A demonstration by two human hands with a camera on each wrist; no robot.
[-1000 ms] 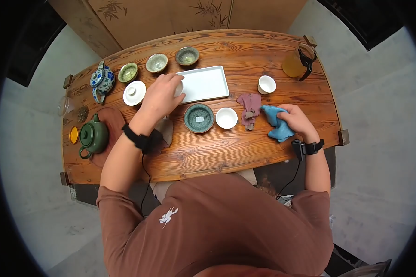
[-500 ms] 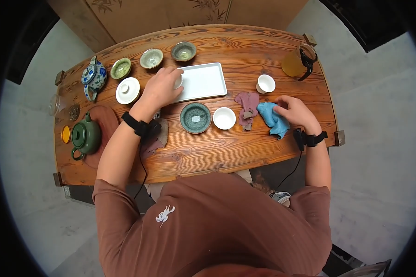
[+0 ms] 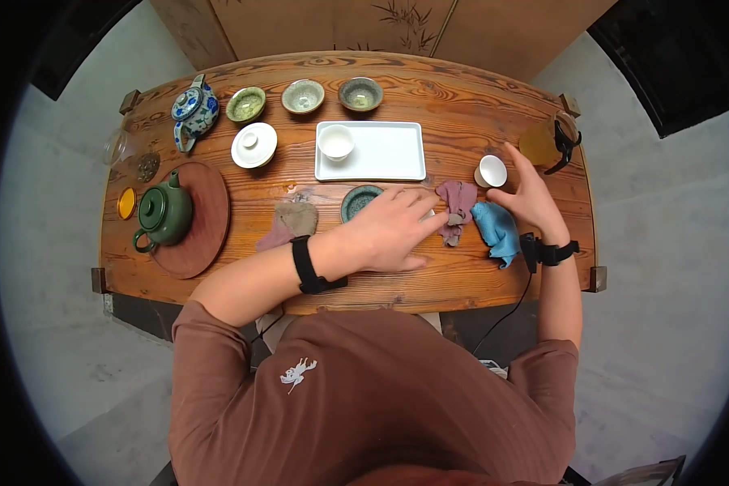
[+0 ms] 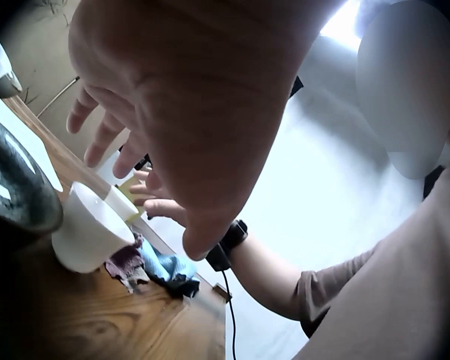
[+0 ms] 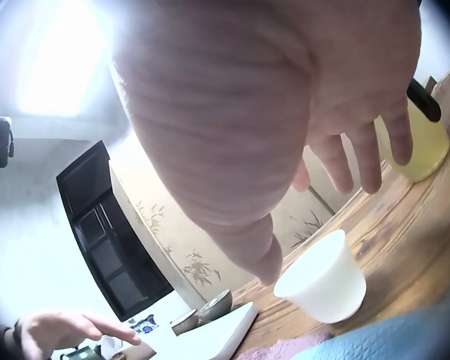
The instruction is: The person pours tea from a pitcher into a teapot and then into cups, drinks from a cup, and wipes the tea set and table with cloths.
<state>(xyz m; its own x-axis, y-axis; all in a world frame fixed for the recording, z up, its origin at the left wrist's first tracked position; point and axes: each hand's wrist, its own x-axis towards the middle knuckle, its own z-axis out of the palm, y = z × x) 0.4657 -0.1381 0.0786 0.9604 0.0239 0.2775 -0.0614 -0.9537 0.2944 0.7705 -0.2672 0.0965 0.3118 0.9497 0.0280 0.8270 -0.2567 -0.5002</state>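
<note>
My left hand [image 3: 385,231] hovers with spread fingers above a small white cup [image 4: 94,232], which it hides in the head view. Beside that cup stands a teal crackle-glazed bowl [image 3: 360,201], partly covered by the same hand. On the right, my right hand [image 3: 536,201] is held with thumb and fingers wide apart, close to another white cup [image 3: 491,172]. A crumpled blue cloth [image 3: 498,232] lies just below it, out of its grip. A third white cup [image 3: 336,143] sits on the left part of the white rectangular tray [image 3: 389,154].
A mauve cloth [image 3: 457,206] lies left of the blue one. At the right stands a glass pitcher [image 3: 540,147] of yellow liquid. Leftward are a lidded white bowl [image 3: 254,146], a green teapot [image 3: 166,212] on a round board [image 3: 211,231], a blue-white teapot [image 3: 196,112] and several glazed bowls [image 3: 303,96].
My left hand has left the cup on the tray and come right and nearer my body. My right hand has let go of the blue cloth and moved up toward the white cup.
</note>
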